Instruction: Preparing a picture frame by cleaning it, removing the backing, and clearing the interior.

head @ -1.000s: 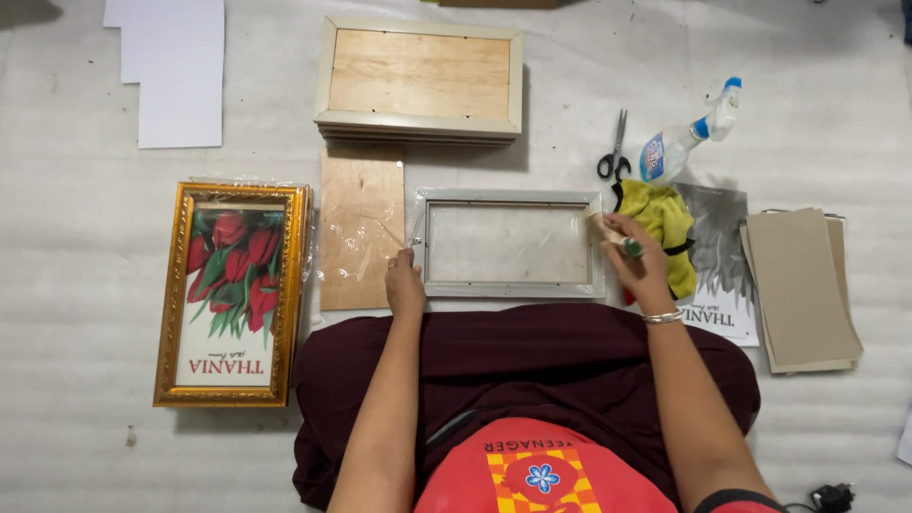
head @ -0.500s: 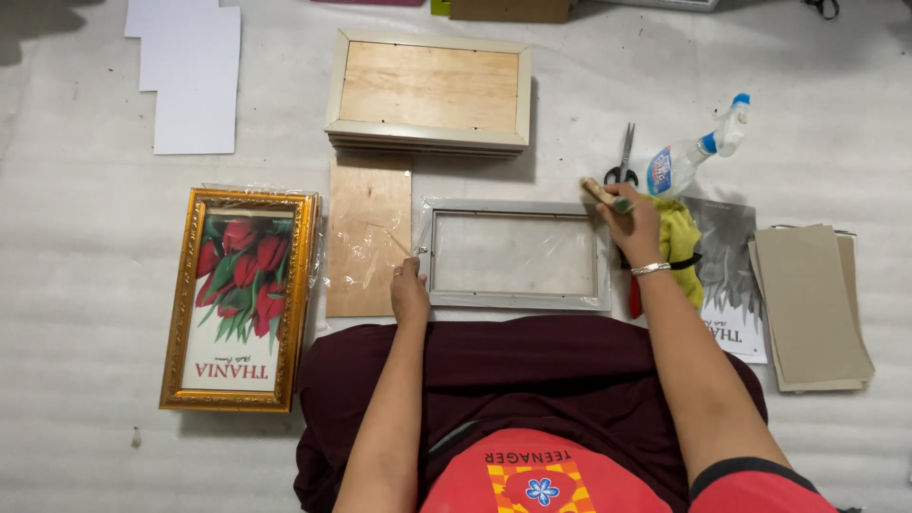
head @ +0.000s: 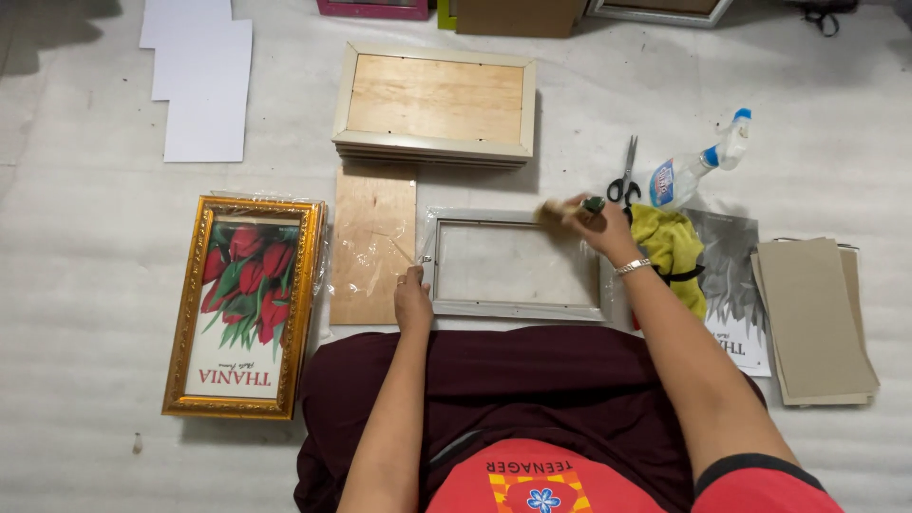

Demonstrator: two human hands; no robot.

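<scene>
Grey frame (head: 514, 265) lies face down just ahead of your lap, long axis left-right; your left hand (head: 412, 299) presses flat on its near-left corner, your right hand (head: 591, 218) closed round a small brush (head: 554, 211) at its far-right corner.

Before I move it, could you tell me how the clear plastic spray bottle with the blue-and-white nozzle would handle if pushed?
The clear plastic spray bottle lies on its side beside the black-handled scissors, so it would probably roll rather than slide. It looks partly empty, so likely light. The smooth plastic may be slippery, though its trigger head should limit rolling.
</scene>
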